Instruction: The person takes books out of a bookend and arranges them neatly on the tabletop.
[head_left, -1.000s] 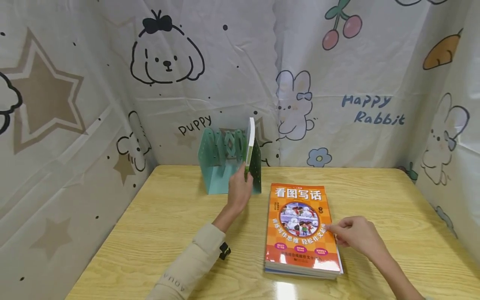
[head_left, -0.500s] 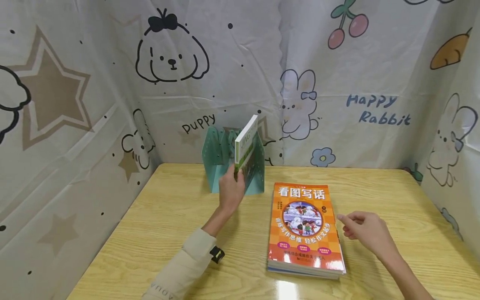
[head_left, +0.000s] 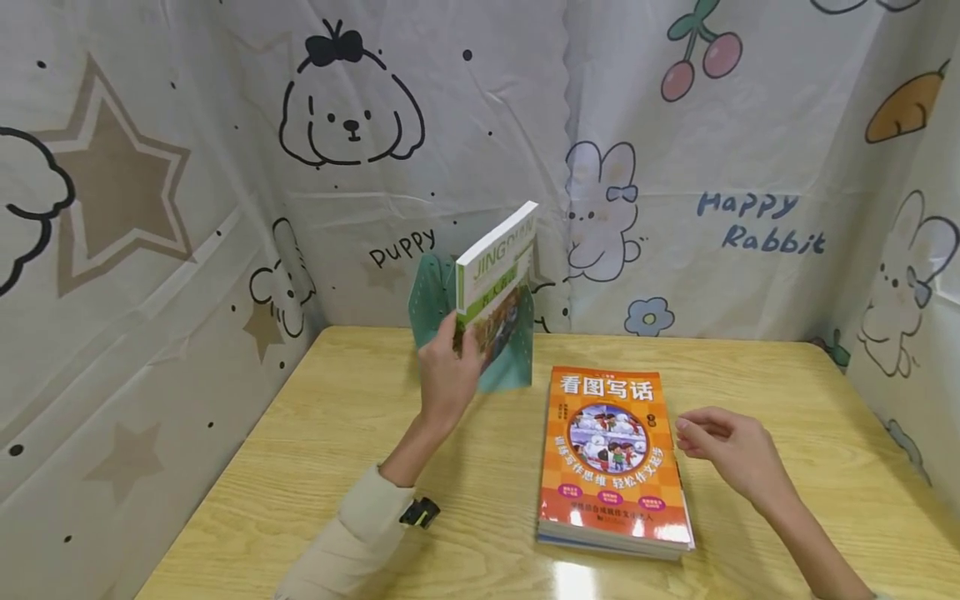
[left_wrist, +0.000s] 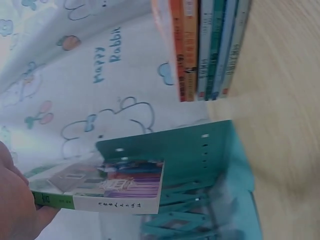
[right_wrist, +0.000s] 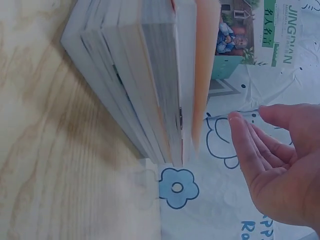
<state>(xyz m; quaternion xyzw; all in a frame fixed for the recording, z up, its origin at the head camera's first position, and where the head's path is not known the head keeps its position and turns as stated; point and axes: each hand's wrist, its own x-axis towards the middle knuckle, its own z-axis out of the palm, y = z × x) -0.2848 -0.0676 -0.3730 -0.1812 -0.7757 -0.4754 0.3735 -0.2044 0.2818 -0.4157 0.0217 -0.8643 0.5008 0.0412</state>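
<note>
My left hand (head_left: 450, 371) pinches a white and green book (head_left: 497, 287) near its lower corner. The book is tilted, with its cover turned partly to the head camera, in front of a teal book stand (head_left: 510, 367). In the left wrist view the book's spine (left_wrist: 115, 204) faces the camera, and the stand (left_wrist: 180, 150) has a folding lattice. My right hand (head_left: 731, 454) hovers just right of a book stack topped by an orange book (head_left: 611, 458). In the right wrist view its fingers (right_wrist: 245, 145) are loosely extended, apart from the stack, with nothing between them.
Several books (left_wrist: 215, 45) lie in the stack, spines showing in the left wrist view. The wooden table (head_left: 300, 475) is bounded at the back and sides by a printed cloth (head_left: 480, 117) with cartoon animals.
My left hand has drawn the book out from the stand, toward me and slightly left, turning its cover into view. My right hand has lifted off the stack's edge and moved slightly right.
</note>
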